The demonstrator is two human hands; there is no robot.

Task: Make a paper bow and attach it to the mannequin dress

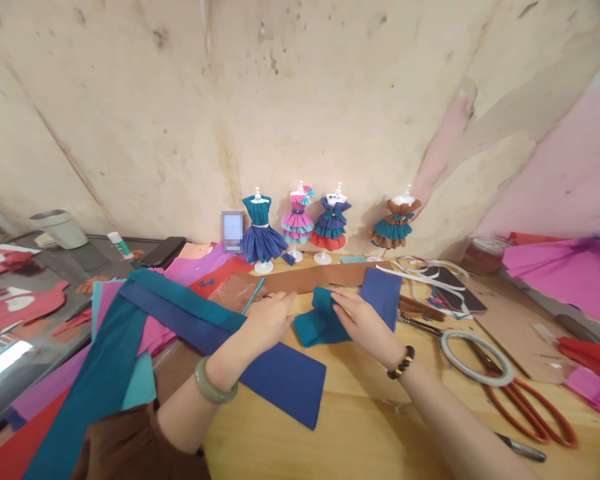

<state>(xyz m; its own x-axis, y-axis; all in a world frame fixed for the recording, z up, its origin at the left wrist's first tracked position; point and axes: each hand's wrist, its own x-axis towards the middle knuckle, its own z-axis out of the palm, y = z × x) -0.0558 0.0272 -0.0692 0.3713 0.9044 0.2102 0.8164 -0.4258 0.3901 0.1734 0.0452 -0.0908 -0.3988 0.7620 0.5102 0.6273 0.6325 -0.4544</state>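
Observation:
A folded piece of teal crepe paper (317, 327) stands partly raised above the table. My right hand (363, 323), wearing a dark bead bracelet, holds its right edge between thumb and fingers. To the left, my left hand (270, 323) has its fingers stretched out near the brown paper strip (320, 277); its fingertips are slightly blurred and I see nothing in them. Under my left wrist lies a long dark blue strip (290, 380), with a teal strip (195, 300) beside it. Another blue piece (383, 293) lies just behind my right hand.
Several miniature dress forms, one in a teal-and-blue dress (263, 233), stand along the wall. Orange-handled scissors (527, 410), a tape roll (447, 347) and a metal-ended tool (523, 447) lie at right. Coloured sheets (93, 373) pile up at left, near a glue stick (120, 245).

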